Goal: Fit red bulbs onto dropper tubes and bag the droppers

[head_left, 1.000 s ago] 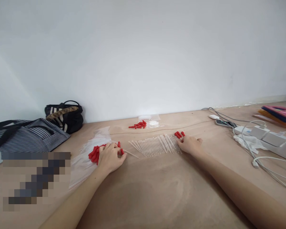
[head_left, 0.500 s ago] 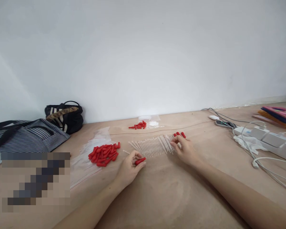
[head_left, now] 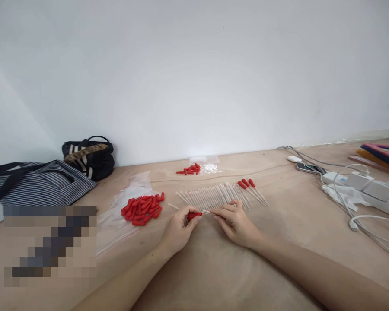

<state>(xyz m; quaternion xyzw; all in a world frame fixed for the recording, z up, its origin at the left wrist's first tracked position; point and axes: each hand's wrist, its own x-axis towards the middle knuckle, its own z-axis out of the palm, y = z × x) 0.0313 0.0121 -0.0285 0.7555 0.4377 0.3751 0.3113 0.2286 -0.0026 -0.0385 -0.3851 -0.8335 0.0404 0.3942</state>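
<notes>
Between the thumb and fingers of my left hand (head_left: 179,226) is a red rubber dropper bulb (head_left: 194,215), its narrow end facing right. My right hand (head_left: 235,222) pinches a thin clear glass tube (head_left: 207,212), whose end points at the bulb, close to it; whether they touch I cannot tell. Behind both hands lies a row of clear tubes (head_left: 210,195). Several droppers with red bulbs (head_left: 243,183) rest at the right end of that row. To the left of my left hand is a pile of red bulbs (head_left: 142,208).
A clear plastic bag (head_left: 112,229) lies under and beside the pile. Farther back are more red bulbs (head_left: 191,169) and tubes by another bag (head_left: 204,160). Striped (head_left: 48,183) and black bags (head_left: 100,160) stand left. A power strip (head_left: 372,190) with white cables lies right.
My right hand has left the right end of the tube row and come left and nearer, with a tube now in its fingers. My left hand has stayed nearly in place, holding the bulb.
</notes>
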